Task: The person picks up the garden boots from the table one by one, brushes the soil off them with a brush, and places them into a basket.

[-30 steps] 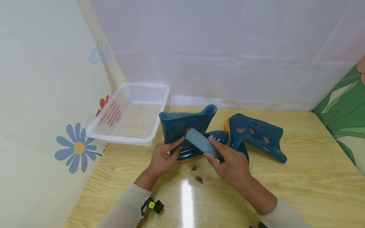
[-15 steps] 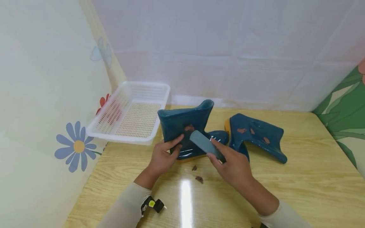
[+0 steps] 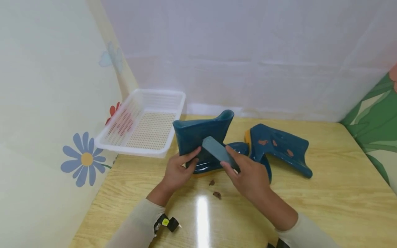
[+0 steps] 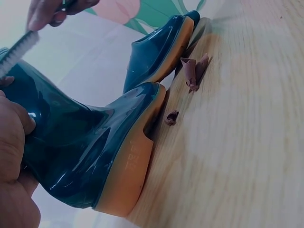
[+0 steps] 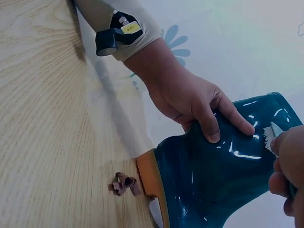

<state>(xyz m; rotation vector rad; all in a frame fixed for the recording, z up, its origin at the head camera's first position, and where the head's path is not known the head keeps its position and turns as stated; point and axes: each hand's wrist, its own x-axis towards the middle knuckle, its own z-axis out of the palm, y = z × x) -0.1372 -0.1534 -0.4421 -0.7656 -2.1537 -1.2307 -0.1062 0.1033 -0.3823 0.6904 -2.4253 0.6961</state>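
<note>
A wood-grain table (image 3: 325,206) stands against a pale, creased backdrop (image 3: 235,58); the side walls bear printed flowers and leaves.

Left hand (image 3: 177,171): thumb and fingers grip the near boot (image 3: 196,134) at the back of its shaft, just above the heel; the thumb and one finger lie on the near face, the others are largely hidden. Right hand (image 3: 252,176): thumb and fingers pinch a grey-green brush (image 3: 217,151) by its lower end. The brush slants up and left, its pale bristles (image 5: 269,139) turned to the shaft and at its surface.

The near boot, glossy dark teal with an orange sole (image 4: 127,178), is upright at mid-table, sole down, toe to the right, mouth flattened. Two brown scraps (image 3: 217,195) lie on the table in front of it, apart from each other.

To its right, the second boot (image 3: 288,141) lies on its side, sole to the left, three brown patches (image 3: 263,142) on its shaft. Behind and left sits a white perforated basket (image 3: 133,150). Both sleeves are light beige; a small black device (image 3: 169,222) is fixed at the left wrist.
</note>
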